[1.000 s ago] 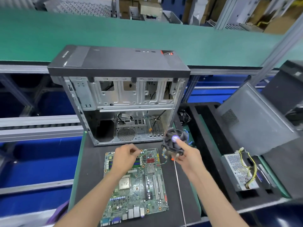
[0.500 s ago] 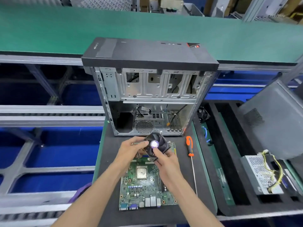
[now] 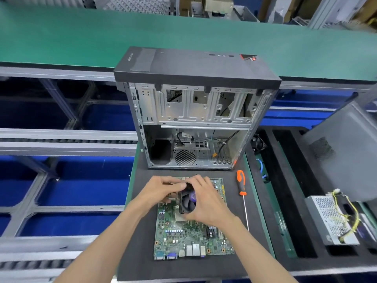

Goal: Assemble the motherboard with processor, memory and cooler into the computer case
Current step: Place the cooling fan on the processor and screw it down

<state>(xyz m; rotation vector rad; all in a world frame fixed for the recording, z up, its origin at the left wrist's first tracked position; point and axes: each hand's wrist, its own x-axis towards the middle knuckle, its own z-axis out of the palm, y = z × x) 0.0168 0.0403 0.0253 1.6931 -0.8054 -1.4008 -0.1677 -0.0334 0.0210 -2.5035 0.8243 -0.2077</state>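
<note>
Cooler (image 3: 186, 202) now tilted over motherboard (image 3: 189, 233)

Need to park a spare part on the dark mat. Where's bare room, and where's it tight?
Free: mat strip left of the motherboard, and the near edge below its ports. A narrower gap lies between the board and the screwdriver. Crowded: the board's far end, where the left hand and right hand grip the cooler, just before the case.
</note>
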